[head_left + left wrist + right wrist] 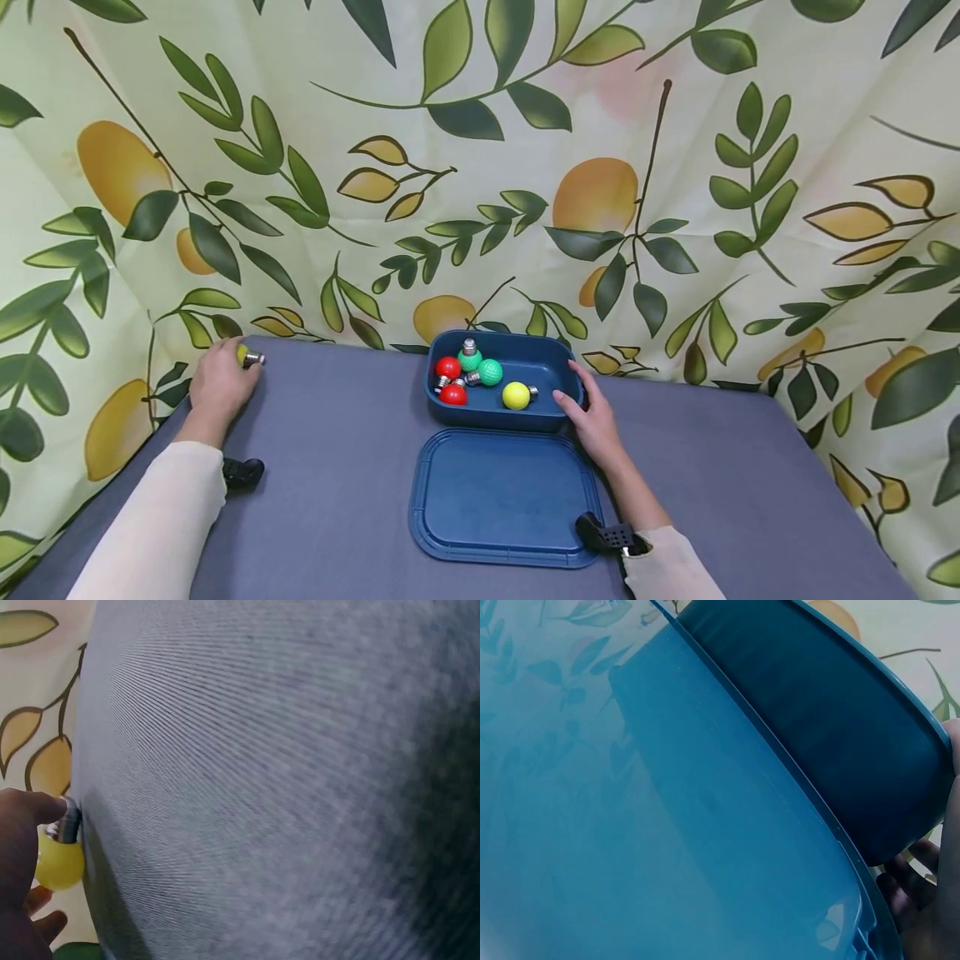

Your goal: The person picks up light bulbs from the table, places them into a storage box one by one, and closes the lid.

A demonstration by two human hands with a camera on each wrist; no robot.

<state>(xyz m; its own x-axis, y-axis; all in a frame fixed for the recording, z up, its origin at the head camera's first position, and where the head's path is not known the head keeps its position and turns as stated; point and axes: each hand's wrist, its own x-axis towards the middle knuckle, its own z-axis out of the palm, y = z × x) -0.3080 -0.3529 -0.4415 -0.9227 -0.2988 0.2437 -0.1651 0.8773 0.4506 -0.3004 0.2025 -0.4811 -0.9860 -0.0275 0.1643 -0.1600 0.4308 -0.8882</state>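
At the table's far left corner my left hand (pixel 223 379) holds a small yellow light bulb (pixel 246 357) with a silver screw base. In the left wrist view the thumb lies on the metal base of that bulb (pixel 61 862), and other fingers show beyond it. My right hand (pixel 596 417) grips the right end of a blue plastic box (pixel 551 367), with the thumb at its near rim. Inside, toward the left, sit red bulbs (pixel 453 393) and green bulbs (pixel 491 372). A yellow bulb (pixel 516 396) lies nearer the middle.
A flat blue lid (pixel 506 500) lies on the table directly in front of the box, partly below my right forearm. The grey cloth-covered table (pixel 330 467) ends at a leaf-patterned curtain (pixel 480 167) behind and at both sides.
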